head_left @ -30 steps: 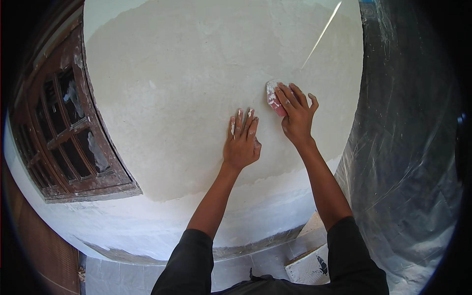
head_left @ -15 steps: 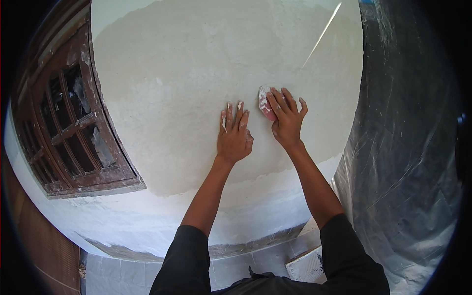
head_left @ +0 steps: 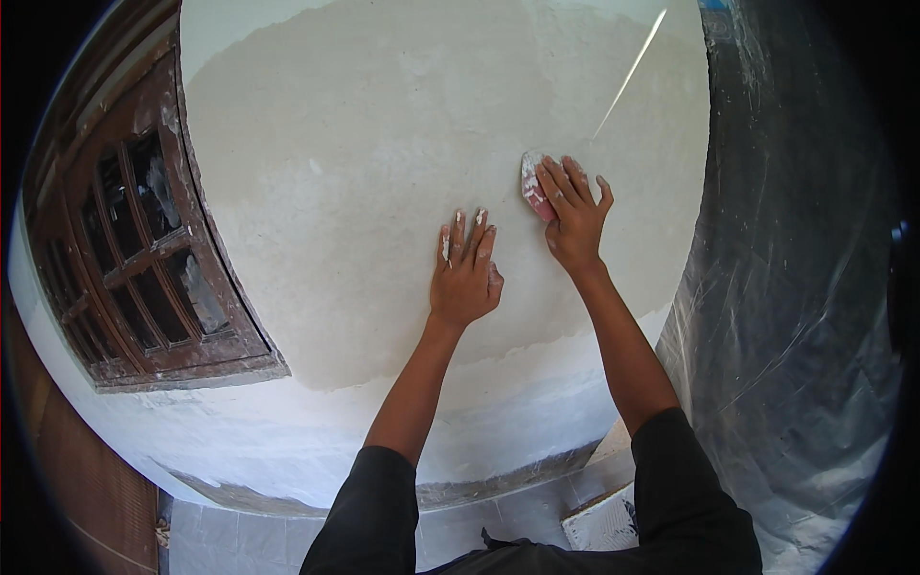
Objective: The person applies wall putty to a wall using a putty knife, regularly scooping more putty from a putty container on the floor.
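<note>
My right hand (head_left: 577, 230) presses a small reddish-pink pad (head_left: 534, 190), smeared with white, against the plastered wall (head_left: 364, 163). The fingers lie over the pad's right side, so part of it is hidden; whether it is a sanding pad or folded paper I cannot tell. Lower and to the left, my left hand (head_left: 464, 284) rests flat on the wall with its fingers stretched out and nothing in them. White paste coats several fingertips of both hands. A damp-looking beige patch covers most of the wall, with whiter surface above and below.
A brown wooden window (head_left: 149, 259) with small panes is set in the wall at left. Clear plastic sheeting (head_left: 786, 316) hangs over something dark at right. Below are grey floor tiles (head_left: 240, 537) and a white-smeared board or box (head_left: 602, 522).
My right hand has slid up and to the right across the wall with the pad. The left hand sits slightly lower and further right in the picture, still flat.
</note>
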The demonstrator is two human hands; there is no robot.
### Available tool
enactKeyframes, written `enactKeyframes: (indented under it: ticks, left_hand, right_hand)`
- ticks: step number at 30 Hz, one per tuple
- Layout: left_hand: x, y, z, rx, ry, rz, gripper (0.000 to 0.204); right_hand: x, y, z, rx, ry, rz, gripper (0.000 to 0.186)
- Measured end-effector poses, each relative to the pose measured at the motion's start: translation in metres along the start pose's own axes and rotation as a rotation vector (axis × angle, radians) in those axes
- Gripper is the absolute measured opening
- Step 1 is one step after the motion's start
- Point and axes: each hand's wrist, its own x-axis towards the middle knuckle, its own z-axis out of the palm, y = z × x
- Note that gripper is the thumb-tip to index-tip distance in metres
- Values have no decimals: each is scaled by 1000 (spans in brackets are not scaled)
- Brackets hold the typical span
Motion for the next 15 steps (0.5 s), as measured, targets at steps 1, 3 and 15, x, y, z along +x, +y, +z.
enactKeyframes:
  ticks: [1, 3, 15]
  left_hand:
    - [-3, -1, -3, 3, -5, 0, 61]
    - [1, 1, -1, -7, 3, -4, 61]
    - [2, 2, -4, -52, -55, -19, 61]
  right_hand:
    - [-32, -8, -1, 28, -32, 16, 71]
    - [-51, -7, -15, 8, -96, 4, 66]
    - [47, -2, 5, 12, 16, -2, 73]
